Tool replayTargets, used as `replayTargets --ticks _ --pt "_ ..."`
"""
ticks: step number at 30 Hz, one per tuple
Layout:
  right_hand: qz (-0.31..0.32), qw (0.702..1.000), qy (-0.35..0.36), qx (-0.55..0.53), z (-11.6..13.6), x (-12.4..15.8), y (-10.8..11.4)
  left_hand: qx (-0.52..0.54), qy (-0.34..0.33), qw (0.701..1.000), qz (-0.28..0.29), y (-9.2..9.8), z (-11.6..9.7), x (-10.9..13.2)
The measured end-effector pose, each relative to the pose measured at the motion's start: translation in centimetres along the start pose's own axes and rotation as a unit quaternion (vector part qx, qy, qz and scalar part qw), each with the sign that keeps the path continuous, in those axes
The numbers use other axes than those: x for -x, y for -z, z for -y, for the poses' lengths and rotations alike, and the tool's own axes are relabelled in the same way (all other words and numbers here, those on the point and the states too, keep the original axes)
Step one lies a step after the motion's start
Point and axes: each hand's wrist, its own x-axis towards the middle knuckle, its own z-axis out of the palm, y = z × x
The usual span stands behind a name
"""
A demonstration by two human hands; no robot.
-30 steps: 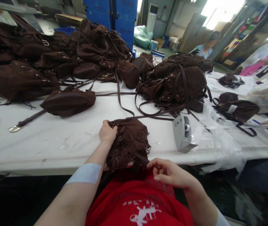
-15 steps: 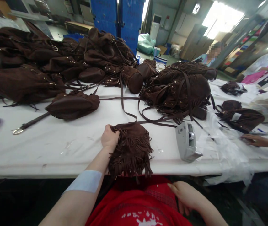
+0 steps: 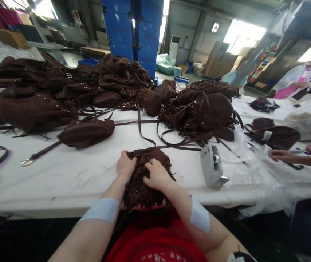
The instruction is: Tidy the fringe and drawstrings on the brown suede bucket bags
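Note:
A small dark brown fringed suede bag [image 3: 141,191] lies at the near edge of the white table [image 3: 70,174], hanging slightly over it. My left hand [image 3: 125,165] grips the bag's top left corner, fingers closed on the suede. My right hand [image 3: 157,175] rests on top of the bag, fingers curled down into the fringe. A long brown strap [image 3: 141,127] runs from the bag up toward the piles behind.
Heaps of brown suede bags [image 3: 48,94] and fringed bags [image 3: 204,107] fill the back of the table. A grey tape dispenser [image 3: 212,166] stands right of my hands beside clear plastic sheets [image 3: 256,174]. Another person's hands [image 3: 297,154] work at the right.
My right hand came up from my lap and settled on top of the fringed bag. My left hand stayed on the bag's corner. The view tilted slightly upward.

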Motion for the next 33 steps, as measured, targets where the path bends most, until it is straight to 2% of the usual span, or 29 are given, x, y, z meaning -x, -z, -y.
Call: replayTargets --ticks 2,4,7,9,11,12,14,17,19,21,24,27,30,33 --pt "0.014 0.999 0.016 0.038 1.1 0.1 -0.6 -0.002 -0.007 1.0 0.002 -0.1 0.0 0.0" --pt "0.026 0.999 0.039 0.024 1.3 1.9 -0.5 -0.002 -0.014 1.0 0.007 -0.2 0.1 0.0" --pt "0.082 0.993 0.025 -0.086 0.1 6.9 -0.1 -0.004 -0.012 1.0 0.01 -0.4 0.2 -0.1" --pt "0.159 0.97 -0.014 -0.183 -1.4 10.8 -0.2 -0.006 -0.007 1.0 0.006 -0.4 0.1 -0.1" --pt "0.201 0.947 -0.065 -0.24 -2.9 14.2 -0.3 -0.008 -0.005 1.0 0.004 -0.4 0.1 -0.2" --pt "0.195 0.943 -0.094 -0.252 -3.7 15.5 -0.2 -0.008 -0.005 1.0 0.005 -0.4 0.0 -0.2" --pt "0.137 0.947 -0.143 -0.253 -5.1 16.8 0.3 -0.01 -0.005 1.0 0.007 -0.4 0.0 -0.3" --pt "0.003 0.962 -0.138 -0.237 -6.9 15.5 1.8 -0.01 -0.005 1.0 0.004 -0.5 0.0 -0.3" --pt "-0.078 0.969 -0.085 -0.217 -7.6 12.8 2.7 -0.009 -0.007 1.0 0.002 -0.5 0.0 -0.3" --pt "-0.117 0.974 -0.04 -0.187 -7.6 9.3 2.9 -0.008 -0.007 1.0 0.003 -0.5 0.0 -0.2" --pt "-0.089 0.988 -0.014 -0.123 -6.1 4.2 1.7 -0.006 -0.004 1.0 0.005 -0.4 -0.1 -0.2" --pt "-0.043 0.997 -0.038 -0.05 -3.5 1.2 0.0 -0.005 -0.003 1.0 0.008 -0.2 -0.1 -0.1" --pt "-0.018 0.998 -0.048 -0.024 -1.8 1.2 -0.8 -0.007 -0.01 1.0 0.014 -0.2 -0.1 -0.1" --pt "-0.011 0.998 -0.008 -0.053 -1.7 4.1 -0.8 -0.013 -0.02 1.0 0.021 -0.3 -0.1 -0.1"
